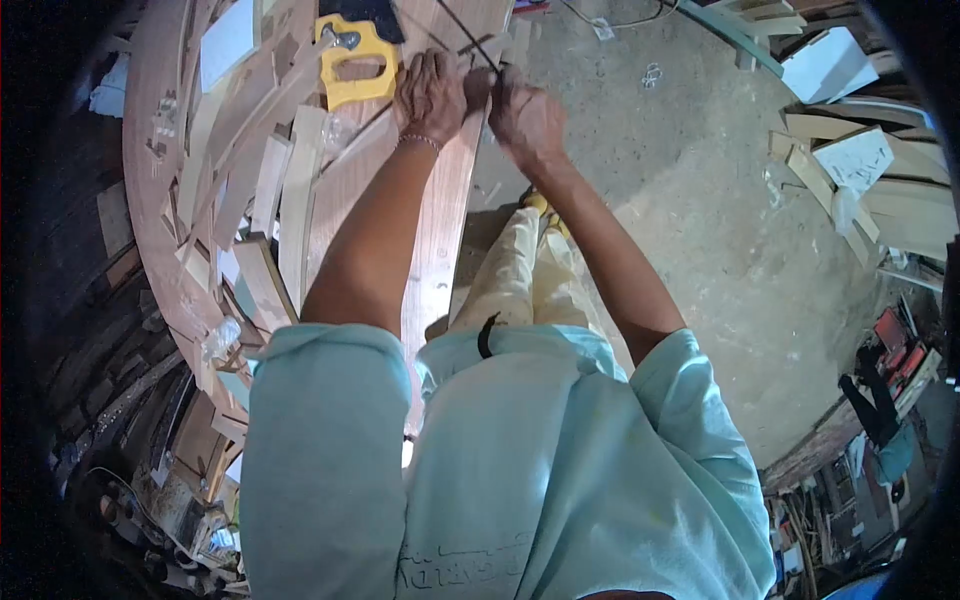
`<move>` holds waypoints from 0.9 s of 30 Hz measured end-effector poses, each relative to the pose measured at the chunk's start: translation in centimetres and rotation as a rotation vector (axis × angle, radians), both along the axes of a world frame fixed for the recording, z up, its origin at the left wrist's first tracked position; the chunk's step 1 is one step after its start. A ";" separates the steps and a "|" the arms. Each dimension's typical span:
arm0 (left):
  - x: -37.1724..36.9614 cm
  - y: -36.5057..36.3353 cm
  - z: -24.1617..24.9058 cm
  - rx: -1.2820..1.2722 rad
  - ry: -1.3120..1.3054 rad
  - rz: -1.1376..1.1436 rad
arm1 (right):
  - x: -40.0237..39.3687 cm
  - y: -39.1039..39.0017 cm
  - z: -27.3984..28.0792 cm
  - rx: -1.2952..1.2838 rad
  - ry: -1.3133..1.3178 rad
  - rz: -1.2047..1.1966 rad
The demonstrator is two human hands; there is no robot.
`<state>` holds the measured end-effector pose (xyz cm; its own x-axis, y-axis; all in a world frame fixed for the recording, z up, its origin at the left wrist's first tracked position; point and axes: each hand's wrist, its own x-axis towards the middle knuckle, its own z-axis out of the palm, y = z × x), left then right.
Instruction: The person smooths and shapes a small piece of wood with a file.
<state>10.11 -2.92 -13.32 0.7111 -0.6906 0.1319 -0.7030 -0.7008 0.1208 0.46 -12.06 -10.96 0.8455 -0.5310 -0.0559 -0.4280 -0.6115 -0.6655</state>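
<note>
My left hand (430,97) rests on the wooden bench, its fingers bent over a narrow wood strip (488,48) whose end shows near the bench edge. Just to the right, my right hand (527,122) is closed in a fist around the near end of a thin dark rod-like tool (468,32). The rod slants up and left across the strip; its kind I cannot make out. Beside my left hand lies a handsaw with a yellow handle (358,72), its dark blade pointing away.
Wood offcuts (298,210) and a clear plastic bag (338,132) cover the left side of the bench (440,230). Grey concrete floor (700,250) lies to the right. More boards (905,205) and a white panel (828,65) are stacked at the far right.
</note>
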 end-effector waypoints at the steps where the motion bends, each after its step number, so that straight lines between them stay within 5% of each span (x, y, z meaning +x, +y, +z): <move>1: 0.4 -0.2 0.0 -0.008 -0.018 -0.002 | 0.2 0.1 0.4 0.025 0.006 -0.007; 27: 0.1 -0.1 0.4 -0.127 -0.067 -0.045 | 0.4 0.9 0.0 -0.055 -0.013 0.036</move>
<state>10.16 -2.98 -12.91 0.6666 -0.6961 0.2667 -0.7427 -0.6507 0.1580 0.88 -11.15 -10.97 0.8648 -0.5018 -0.0160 -0.3962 -0.6626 -0.6356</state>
